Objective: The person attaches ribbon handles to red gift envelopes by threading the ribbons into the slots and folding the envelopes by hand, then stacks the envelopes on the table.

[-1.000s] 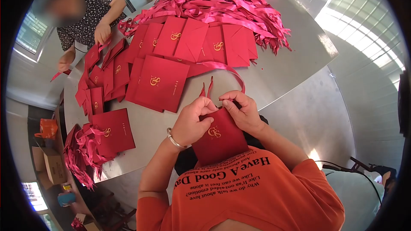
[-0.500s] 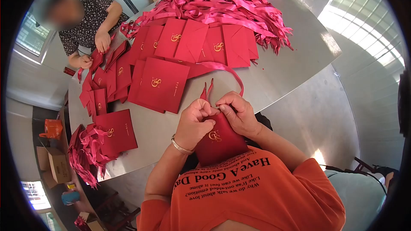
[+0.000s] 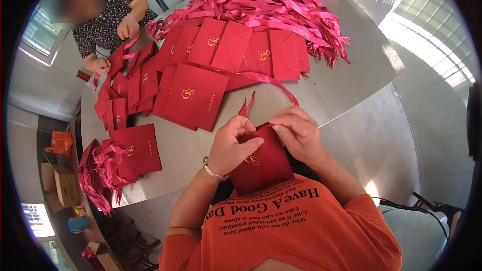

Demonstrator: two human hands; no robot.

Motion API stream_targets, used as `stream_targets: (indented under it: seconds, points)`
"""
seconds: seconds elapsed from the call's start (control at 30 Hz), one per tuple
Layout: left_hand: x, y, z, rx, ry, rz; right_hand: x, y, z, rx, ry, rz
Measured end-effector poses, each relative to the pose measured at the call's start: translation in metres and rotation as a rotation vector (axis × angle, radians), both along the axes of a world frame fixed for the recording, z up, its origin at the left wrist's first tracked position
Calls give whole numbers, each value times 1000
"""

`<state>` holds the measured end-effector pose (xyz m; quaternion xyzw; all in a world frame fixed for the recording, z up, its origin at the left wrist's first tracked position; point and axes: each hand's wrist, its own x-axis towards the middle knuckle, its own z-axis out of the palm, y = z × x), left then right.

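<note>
In the head view, a held bag, dark red, is kept close to the front of the orange shirt, near the table edge. Its top left corner is pinched narrowly by the left hand, and its top edge by the right hand; whether a ribbon end is also gripped cannot be told. A gold monogram, apparently "GS", is partly covered on it by the left thumb. The same mark is seen on the large bag beyond the hands, beside small lettering too fine to be read. On the shirt, "Have A Good Da" is printed upside down, with "Why do we talk about love" and "Like we can feel it alone" among smaller lines. Compared with the earlier frame, the right hand has been drawn away from the left, and more of the bag's top edge is exposed. A ribbon loop is run across the table to behind the right hand, and the space ahead is blocked by red bags and a ribbon heap. Another bag is handled by a co-worker at the far left. A silvery bracelet is worn on the left wrist.
</note>
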<state>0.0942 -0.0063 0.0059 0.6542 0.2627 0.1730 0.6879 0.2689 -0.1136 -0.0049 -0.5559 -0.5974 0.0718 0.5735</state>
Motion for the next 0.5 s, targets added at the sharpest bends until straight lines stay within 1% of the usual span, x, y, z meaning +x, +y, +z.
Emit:
stream_targets:
  seconds: [0.03, 0.1, 0.13, 0.17, 0.2, 0.23, 0.27, 0.33, 0.4, 0.5]
  points:
    - [0, 0, 0, 33, 10, 6, 0, -3, 5, -4, -3, 7]
    - [0, 2, 2, 13, 37, 5, -1, -8, 11, -52, 72, 48]
    - [1, 4, 4, -2, 65, -3, -2, -10, 14, -59, 68, 52]
    - [1, 5, 9, -10, 61, 2, -4, -10, 16, -56, 1, 73]
    - [2, 6, 15, 38, 101, -5, -6, -10, 17, -50, -65, 95]
    - [2, 8, 18, 87, 141, -14, -8, -10, 16, -55, -69, 101]
    - [3, 9, 19, 83, 139, -8, -11, -10, 15, -41, -93, 109]
    - [4, 12, 20, 224, 254, -26, -13, -8, 11, -29, -118, 123]
    - [5, 12, 19, 253, 276, -27, -15, -6, 7, -10, -182, 115]
    - [5, 15, 14, 331, 292, -45, -17, -2, 6, -5, -182, 72]
